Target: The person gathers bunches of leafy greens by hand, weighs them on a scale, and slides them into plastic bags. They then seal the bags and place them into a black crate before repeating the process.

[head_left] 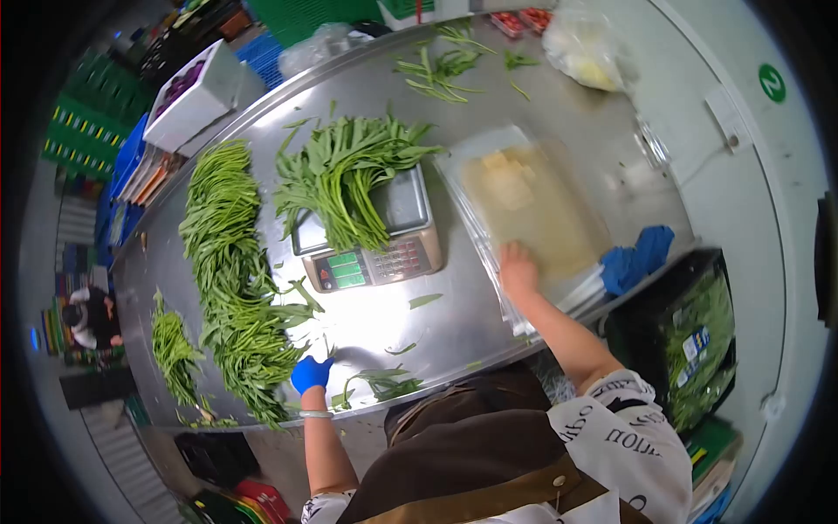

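My left hand (312, 374), in a blue glove, is low over the metal table beside a long row of leafy green stems (229, 253). Its visible fingertips are slightly apart, with nothing seen in them. My bare right hand (518, 269) rests on the left part of a stack of clear plastic bags (567, 210), fingers laid on the top sheet. Between the hands and farther back, a digital scale (375, 264) carries a bunch of leafy greens (345, 170). Loose leaves (384, 384) lie right of my left hand.
A smaller bunch of greens (175, 349) lies at the table's left. Stray stems (441, 70), red produce packs (508, 24) and a filled plastic bag (587, 52) sit at the back. A blue glove (637, 258) lies by the bags. A black crate (698, 341) stands right.
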A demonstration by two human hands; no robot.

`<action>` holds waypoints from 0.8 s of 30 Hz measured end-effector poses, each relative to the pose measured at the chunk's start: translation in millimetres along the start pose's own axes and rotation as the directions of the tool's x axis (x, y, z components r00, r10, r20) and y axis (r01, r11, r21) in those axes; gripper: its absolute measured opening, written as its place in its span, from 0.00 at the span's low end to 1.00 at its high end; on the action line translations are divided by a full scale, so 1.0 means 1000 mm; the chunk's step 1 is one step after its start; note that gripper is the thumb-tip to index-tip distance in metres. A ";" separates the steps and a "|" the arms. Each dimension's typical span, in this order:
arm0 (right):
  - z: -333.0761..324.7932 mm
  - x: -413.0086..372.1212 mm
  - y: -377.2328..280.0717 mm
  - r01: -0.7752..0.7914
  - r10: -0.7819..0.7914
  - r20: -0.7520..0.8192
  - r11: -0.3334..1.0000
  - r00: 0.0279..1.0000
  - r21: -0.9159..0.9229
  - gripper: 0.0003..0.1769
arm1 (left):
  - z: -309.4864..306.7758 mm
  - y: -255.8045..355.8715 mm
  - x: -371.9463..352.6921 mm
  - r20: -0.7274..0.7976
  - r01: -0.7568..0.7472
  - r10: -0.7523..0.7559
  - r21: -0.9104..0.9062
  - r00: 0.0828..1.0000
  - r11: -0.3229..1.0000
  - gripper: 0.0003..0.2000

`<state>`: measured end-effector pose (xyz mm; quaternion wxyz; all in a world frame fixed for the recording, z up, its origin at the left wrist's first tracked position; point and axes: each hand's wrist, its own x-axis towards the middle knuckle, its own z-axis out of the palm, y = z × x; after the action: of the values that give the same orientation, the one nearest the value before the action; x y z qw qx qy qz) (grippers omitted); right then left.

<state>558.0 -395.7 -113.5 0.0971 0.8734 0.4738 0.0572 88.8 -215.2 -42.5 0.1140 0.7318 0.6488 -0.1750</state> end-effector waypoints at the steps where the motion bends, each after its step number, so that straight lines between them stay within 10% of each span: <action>1: -0.001 0.002 0.003 0.027 -0.028 0.043 0.999 0.999 0.030 0.31 | -0.020 0.016 -0.010 0.077 0.016 -0.024 0.099 0.997 0.995 0.32; 5: -0.012 0.009 0.010 0.098 -0.125 0.212 0.986 0.969 0.131 0.24 | -0.036 0.040 0.011 0.087 -0.015 0.192 -0.881 0.978 0.472 0.20; 9: -0.064 0.016 -0.002 0.057 -0.236 0.514 0.939 0.825 0.340 0.28 | -0.107 0.088 0.064 -0.049 -0.060 0.222 -0.997 0.974 0.044 0.21; 13: -0.130 0.027 -0.022 -0.055 -0.239 0.262 0.632 0.935 0.773 0.38 | -0.121 0.129 0.153 0.152 0.231 0.325 -0.948 0.934 -0.220 0.31; 18: -0.171 0.120 -0.082 -0.407 -0.166 0.389 -0.093 0.906 0.908 0.47 | -0.127 0.180 0.185 0.223 0.291 0.291 -0.931 0.930 -0.218 0.31; 24: -0.187 0.181 -0.158 -0.536 -0.182 0.513 -0.119 0.839 0.835 0.46 | -0.131 0.208 0.164 0.158 0.261 0.344 -0.925 0.925 -0.277 0.31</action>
<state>491.9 -137.9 34.8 -0.4737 0.6921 0.1850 -0.5123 325.2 -41.7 -1.9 0.7786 0.3168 0.4615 0.2836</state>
